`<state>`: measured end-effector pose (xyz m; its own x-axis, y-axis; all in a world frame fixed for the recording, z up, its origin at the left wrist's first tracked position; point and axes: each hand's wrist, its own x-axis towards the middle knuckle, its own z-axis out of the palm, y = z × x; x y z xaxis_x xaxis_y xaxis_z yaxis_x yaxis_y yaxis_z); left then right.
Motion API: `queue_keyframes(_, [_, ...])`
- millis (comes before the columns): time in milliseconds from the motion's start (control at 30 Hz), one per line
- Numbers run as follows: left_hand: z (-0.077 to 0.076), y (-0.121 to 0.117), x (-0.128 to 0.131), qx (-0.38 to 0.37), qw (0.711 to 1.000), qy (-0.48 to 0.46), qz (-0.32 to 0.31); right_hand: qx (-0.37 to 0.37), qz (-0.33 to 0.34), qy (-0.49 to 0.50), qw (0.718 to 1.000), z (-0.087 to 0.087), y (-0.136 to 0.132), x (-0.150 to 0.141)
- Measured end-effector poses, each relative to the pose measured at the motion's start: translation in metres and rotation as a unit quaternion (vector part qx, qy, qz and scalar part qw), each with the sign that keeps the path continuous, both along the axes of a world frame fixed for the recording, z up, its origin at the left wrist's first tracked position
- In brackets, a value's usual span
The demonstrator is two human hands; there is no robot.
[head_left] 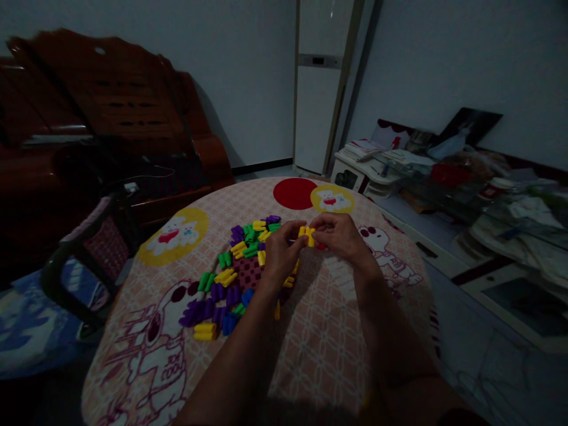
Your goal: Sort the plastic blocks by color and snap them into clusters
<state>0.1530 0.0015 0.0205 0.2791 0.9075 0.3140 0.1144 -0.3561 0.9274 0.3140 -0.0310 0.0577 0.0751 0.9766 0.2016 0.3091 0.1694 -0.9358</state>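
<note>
Between my two hands, above the middle of the table, is a yellow plastic toy block (307,235) with ridges. My left hand (284,248) pinches it from the left, and my right hand (339,236) has its fingers closed on the right side. Something small and red (320,245) shows under my right fingers; I cannot make out what it is. Left of my hands lies a loose pile of purple blocks (195,312), green blocks (206,281), yellow blocks (226,277) and blue blocks (229,323). My left forearm hides part of the pile.
A patterned cloth covers the round-ended table (319,331). A wooden bench (119,112) stands behind at the left, with a chair (95,254) nearer the table. On the right, a low cabinet (444,236) carries papers and clutter. A tall white unit (322,89) stands at the back.
</note>
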Motion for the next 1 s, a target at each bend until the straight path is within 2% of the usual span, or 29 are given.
queue_keyframes(100, [-0.006,0.002,0.007,0.005,1.000,0.018,-0.008,-0.036,-0.013,0.015,0.999,-0.008,0.006,0.005])
queue_keyframes(200, [-0.010,0.004,0.005,0.025,0.998,0.054,-0.022,-0.032,-0.043,0.002,0.999,-0.018,0.012,0.019])
queue_keyframes(300, [-0.009,0.010,-0.014,0.053,0.993,0.101,0.001,0.011,-0.135,-0.052,0.989,-0.027,0.016,0.048])
queue_keyframes(367, [-0.006,0.016,-0.032,0.064,0.989,0.130,0.042,0.046,-0.242,-0.122,0.961,-0.035,0.017,0.073])
queue_keyframes(433, [-0.003,0.024,-0.049,0.061,0.982,0.159,0.080,0.063,-0.345,-0.206,0.914,-0.045,0.016,0.096])
queue_keyframes(500, [-0.003,0.031,-0.062,0.048,0.975,0.191,0.107,0.055,-0.404,-0.277,0.870,-0.058,0.015,0.114])
queue_keyframes(600, [-0.006,0.038,-0.072,0.034,0.965,0.234,0.117,0.027,-0.426,-0.348,0.835,-0.077,0.014,0.128])
queue_keyframes(767, [-0.012,0.042,-0.080,0.026,0.943,0.315,0.101,-0.005,-0.397,-0.397,0.827,-0.097,0.012,0.133])
queue_keyframes(867, [-0.011,0.041,-0.083,0.024,0.928,0.356,0.104,-0.012,-0.400,-0.405,0.822,-0.096,0.010,0.133])
queue_keyframes(1000, [-0.008,0.036,-0.084,0.014,0.901,0.428,0.070,0.027,-0.429,-0.375,0.821,-0.078,0.011,0.122])
